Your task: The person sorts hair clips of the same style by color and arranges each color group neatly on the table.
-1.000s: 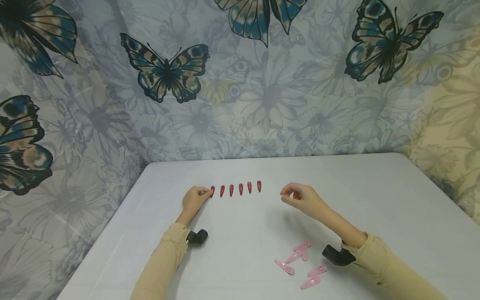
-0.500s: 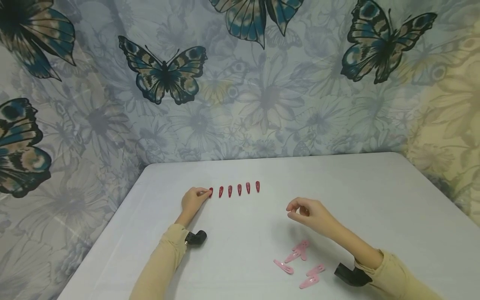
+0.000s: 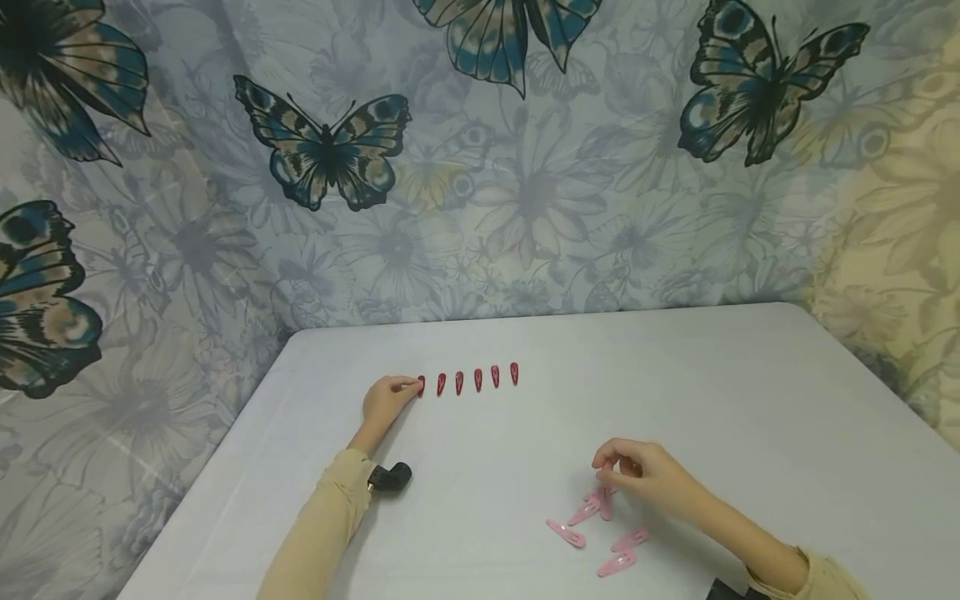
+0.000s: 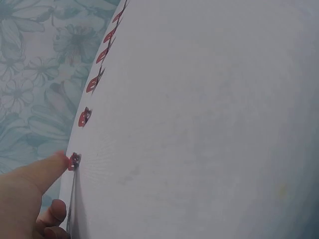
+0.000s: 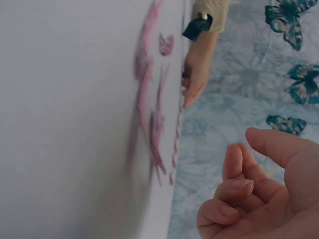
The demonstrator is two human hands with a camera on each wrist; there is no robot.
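Six-odd shapes aside, several red snap hair clips (image 3: 477, 381) lie in a row near the table's far side. At the row's left end, my left hand (image 3: 384, 406) holds the leftmost red hair clip (image 4: 75, 162) between fingertips and thumb, though the wrist view shows only one digit reaching it. My right hand (image 3: 652, 477) hovers over a loose group of pink snap hair clips (image 3: 617, 562), its fingers loosely bent and thumb apart. Nothing sits between those fingers in the right wrist view (image 5: 259, 189). Part of the upper pink clips (image 3: 588, 509) is covered by this hand.
A white table (image 3: 450, 517) carries all the clips. Behind it hangs a cloth (image 3: 525, 192) printed with flowers and butterflies. Another pink hair clip (image 3: 566, 533) lies left of the group. A black wrist camera (image 3: 390, 477) sticks out from the left sleeve.
My right hand has come back from beside the red row, moving down and nearer to the pink clips. The left hand stays at the leftmost red clip.
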